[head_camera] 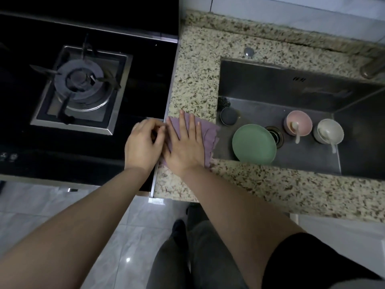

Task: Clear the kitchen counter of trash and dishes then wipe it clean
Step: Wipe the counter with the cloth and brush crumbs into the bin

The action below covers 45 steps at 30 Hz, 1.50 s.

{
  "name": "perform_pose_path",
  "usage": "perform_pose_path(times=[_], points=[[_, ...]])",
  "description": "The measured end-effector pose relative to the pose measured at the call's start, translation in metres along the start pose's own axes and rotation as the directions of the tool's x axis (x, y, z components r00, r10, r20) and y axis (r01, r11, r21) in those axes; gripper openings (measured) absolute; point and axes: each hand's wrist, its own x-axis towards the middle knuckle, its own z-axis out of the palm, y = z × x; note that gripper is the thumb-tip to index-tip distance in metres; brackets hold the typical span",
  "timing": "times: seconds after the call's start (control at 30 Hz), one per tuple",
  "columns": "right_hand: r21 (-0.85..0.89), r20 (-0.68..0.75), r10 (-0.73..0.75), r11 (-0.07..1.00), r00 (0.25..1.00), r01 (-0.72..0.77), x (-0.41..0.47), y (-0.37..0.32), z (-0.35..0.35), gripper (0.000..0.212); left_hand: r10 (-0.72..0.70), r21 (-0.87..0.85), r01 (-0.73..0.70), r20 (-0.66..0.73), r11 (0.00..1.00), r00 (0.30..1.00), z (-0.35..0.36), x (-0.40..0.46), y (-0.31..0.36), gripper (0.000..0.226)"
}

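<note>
Two hands work the narrow strip of speckled counter between the black gas hob at nine o'clock and the steel sink at three o'clock. Going from the left, the left hand is curled, its fingers drawn together at the left edge of the purple cloth, seemingly pinching it, though the contact itself is hidden. Just beside it, the right hand lies flat on the cloth, fingers spread and pointing to twelve o'clock. The cloth looks light, soft and limp, so it would bunch if pushed by one edge; a flat palm over its middle should control it best. Further right, inside the sink, lie a green plate, a pink bowl and a white bowl, each bowl holding a spoon.
</note>
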Motion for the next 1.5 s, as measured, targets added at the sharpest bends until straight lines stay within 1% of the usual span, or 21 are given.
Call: perform_pose_path(times=[0.1, 0.23, 0.37, 0.47, 0.57, 0.67, 0.73, 0.83, 0.97, 1.07, 1.13, 1.2, 1.3, 1.33, 1.37, 1.4, 1.43, 1.47, 1.5], points=[[0.011, 0.000, 0.021, 1.000, 1.000, -0.021, 0.036, 0.010, -0.006, 0.071, 0.023, -0.011, -0.023, -0.013, 1.000, 1.000, 0.006, 0.015, 0.006, 0.012], [0.007, -0.027, 0.012, 1.000, 1.000, -0.012, 0.085, 0.030, -0.009, 0.066, -0.036, -0.026, 0.035, -0.034, 0.999, 0.999, 0.020, 0.037, 0.011, 0.011], [0.036, -0.075, 0.022, 0.999, 0.997, -0.020, 0.140, 0.050, -0.017, 0.064, 0.031, -0.030, -0.032, -0.043, 0.999, 0.999, 0.039, 0.063, 0.016, 0.012], [0.036, -0.081, 0.017, 0.999, 0.997, -0.014, 0.191, 0.074, -0.023, 0.065, 0.062, -0.041, -0.063, -0.031, 0.997, 0.998, 0.062, 0.088, 0.022, 0.012], [0.008, -0.076, -0.018, 1.000, 0.997, 0.018, 0.237, 0.095, -0.030, 0.069, 0.051, -0.042, -0.052, -0.025, 0.998, 0.998, 0.084, 0.118, 0.031, 0.012], [0.012, -0.080, -0.012, 1.000, 0.997, 0.013, 0.273, 0.106, -0.040, 0.067, 0.031, -0.048, -0.035, -0.076, 0.998, 0.997, 0.102, 0.143, 0.043, 0.010], [-0.004, -0.080, -0.026, 1.000, 0.996, 0.026, 0.289, 0.114, -0.047, 0.063, 0.048, -0.077, -0.055, -0.085, 0.996, 0.995, 0.112, 0.155, 0.055, 0.008], [-0.039, -0.096, -0.043, 0.998, 0.994, 0.039, 0.294, 0.129, -0.054, 0.059, 0.066, -0.080, -0.069, -0.039, 0.994, 0.997, 0.130, 0.168, 0.069, 0.010], [-0.011, -0.113, 0.046, 0.999, 0.992, -0.048, 0.286, 0.175, -0.060, 0.058, 0.032, -0.057, -0.033, -0.023, 0.998, 0.999, 0.146, 0.174, 0.070, 0.009], [-0.095, -0.132, 0.108, 0.988, 0.985, -0.121, 0.276, 0.232, -0.068, 0.057, -0.001, -0.030, 0.000, -0.037, 1.000, 0.999, 0.149, 0.173, 0.070, 0.005], [-0.107, -0.129, 0.149, 0.981, 0.980, -0.163, 0.271, 0.256, -0.072, 0.055, -0.034, -0.032, 0.033, -0.031, 0.999, 0.999, 0.149, 0.173, 0.071, 0.005], [-0.046, -0.157, 0.184, 0.980, 0.970, -0.193, 0.273, 0.258, -0.070, 0.052, -0.042, -0.021, 0.042, -0.013, 0.999, 0.999, 0.149, 0.174, 0.071, 0.006], [0.122, -0.252, 0.346, 0.938, 0.904, -0.325, 0.283, 0.243, -0.063, 0.051, -0.038, -0.017, 0.038, 0.004, 0.999, 0.999, 0.149, 0.175, 0.070, 0.007], [0.153, -0.261, 0.374, 0.926, 0.890, -0.345, 0.284, 0.238, -0.064, 0.050, -0.034, -0.026, 0.034, 0.006, 0.999, 0.999, 0.149, 0.175, 0.070, 0.006], [0.159, -0.259, 0.343, 0.937, 0.903, -0.311, 0.285, 0.229, -0.066, 0.049, -0.031, -0.043, 0.031, 0.001, 0.999, 1.000, 0.148, 0.176, 0.070, 0.006], [0.154, -0.239, 0.264, 0.961, 0.934, -0.232, 0.285, 0.217, -0.070, 0.048, -0.027, -0.073, 0.027, -0.009, 0.997, 1.000, 0.147, 0.176, 0.069, 0.006], [0.147, -0.228, 0.133, 0.984, 0.965, -0.101, 0.284, 0.200, -0.072, 0.048, -0.038, -0.125, 0.035, -0.025, 0.992, 0.999, 0.143, 0.176, 0.069, 0.008], [0.168, -0.214, 0.018, 0.986, 0.977, 0.019, 0.282, 0.180, -0.071, 0.048, -0.068, -0.202, 0.060, -0.036, 0.978, 0.997, 0.140, 0.178, 0.068, 0.011], [0.211, -0.206, -0.053, 0.973, 0.977, 0.097, 0.280, 0.164, -0.070, 0.047, -0.123, -0.298, 0.107, -0.035, 0.949, 0.992, 0.135, 0.180, 0.069, 0.016]])
